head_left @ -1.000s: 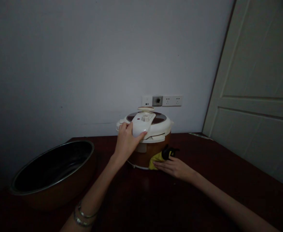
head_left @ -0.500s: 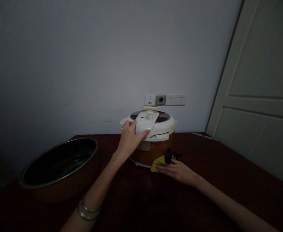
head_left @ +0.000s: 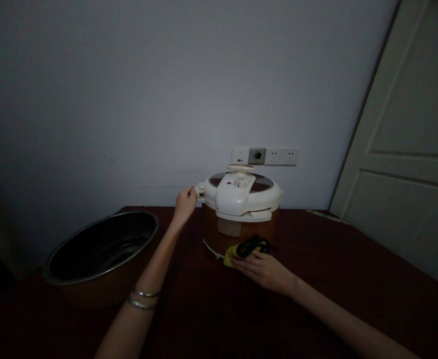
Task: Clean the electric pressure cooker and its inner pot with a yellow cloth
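Note:
An electric pressure cooker point(head_left: 232, 200) with a white lid and an orange-brown body stands on the table near the wall. My left hand point(head_left: 185, 203) is closed around the white handle point(head_left: 200, 191) on the lid's left side. Low at the cooker's front, my right hand point(head_left: 266, 271) presses a yellow cloth point(head_left: 231, 255), fingers closed over it. A looped black cord point(head_left: 254, 245) sits at the top of that hand, against the cloth. From under the cloth, a thin white strip point(head_left: 212, 249) shows along the cooker's base.
A large dark-lined pot point(head_left: 101, 269) with a metal rim stands to the left, beside my left forearm. The dark red table point(head_left: 309, 279) runs up to the wall. Sockets point(head_left: 279, 156) are set in the wall behind the cooker, and a panelled door point(head_left: 409, 189) is on the right.
My left hand has gone from the lid's front left to its side handle. My right hand has slid left along the cooker's base with the cloth and cord.

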A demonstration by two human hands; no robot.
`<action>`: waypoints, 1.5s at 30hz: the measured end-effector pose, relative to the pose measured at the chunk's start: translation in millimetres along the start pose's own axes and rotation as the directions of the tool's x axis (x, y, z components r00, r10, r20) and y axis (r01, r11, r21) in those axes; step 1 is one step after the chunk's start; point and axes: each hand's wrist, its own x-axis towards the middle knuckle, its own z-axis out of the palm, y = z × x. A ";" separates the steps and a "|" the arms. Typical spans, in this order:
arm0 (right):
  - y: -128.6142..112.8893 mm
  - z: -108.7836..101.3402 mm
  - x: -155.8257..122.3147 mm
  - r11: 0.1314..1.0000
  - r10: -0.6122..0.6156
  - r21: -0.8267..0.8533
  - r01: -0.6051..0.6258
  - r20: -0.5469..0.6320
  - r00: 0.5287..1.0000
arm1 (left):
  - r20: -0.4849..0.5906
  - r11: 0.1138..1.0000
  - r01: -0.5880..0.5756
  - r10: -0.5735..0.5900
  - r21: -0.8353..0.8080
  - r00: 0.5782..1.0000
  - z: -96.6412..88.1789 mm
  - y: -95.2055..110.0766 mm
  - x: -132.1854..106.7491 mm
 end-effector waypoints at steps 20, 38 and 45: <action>-35.4 34.5 92.8 0.987 0.117 -0.126 -0.099 0.146 0.982 | 0.009 0.991 -0.057 0.058 -0.121 0.998 2.9 -1.8 -6.4; -35.2 83.9 129.7 0.960 0.243 -0.162 -0.227 0.087 0.966 | -0.042 0.989 -0.034 0.028 -0.147 0.999 6.1 2.9 -12.1; -34.0 48.2 88.2 0.986 0.098 -0.142 -0.091 0.041 0.994 | -0.045 0.991 -0.040 0.034 -0.131 0.998 6.2 1.4 -12.0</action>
